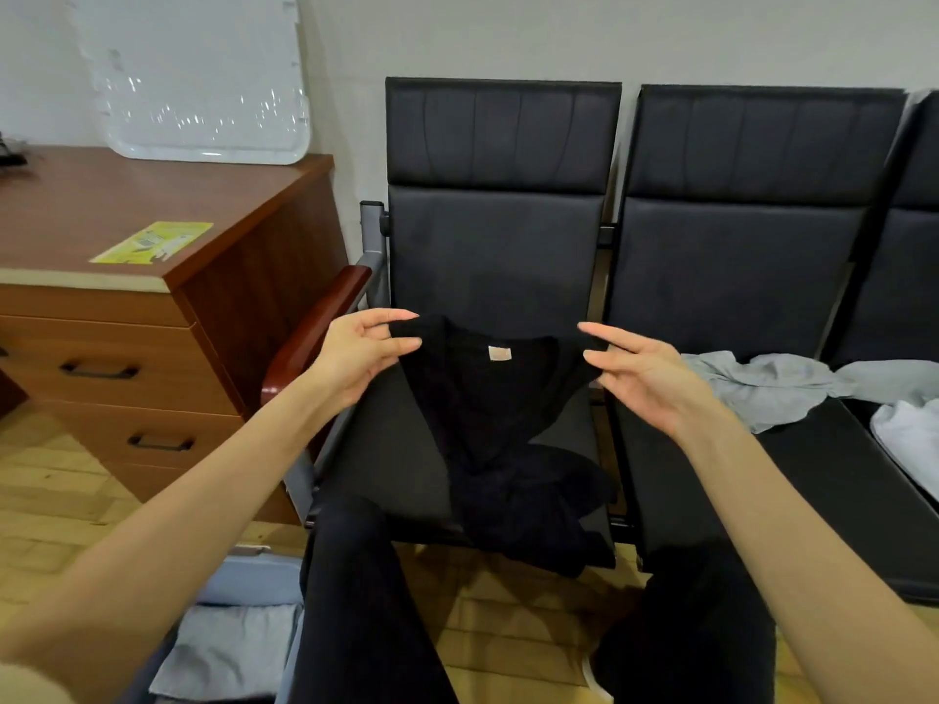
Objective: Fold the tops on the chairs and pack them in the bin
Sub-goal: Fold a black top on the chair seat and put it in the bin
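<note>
I've got the black top [488, 398] pinched at both shoulders, left hand [355, 355] and right hand [645, 373], hem dragging on the chair [386, 449]. One folded piece sits in the bin [228, 647]; grey top [767, 386] and white top [909, 434] wait.

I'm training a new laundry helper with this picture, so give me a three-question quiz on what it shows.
1. True or false: both hands pinch the black top at its shoulders.
2. Where does the grey top lie? A) on the wooden desk B) on the chair seat to the right of the black top C) in the bin
3. Fill in: a folded light garment already lies in the ___ at lower left.

Key
1. True: the left hand and right hand each grip one shoulder, with the lower part bunched on the seat.
2. B
3. bin
</note>
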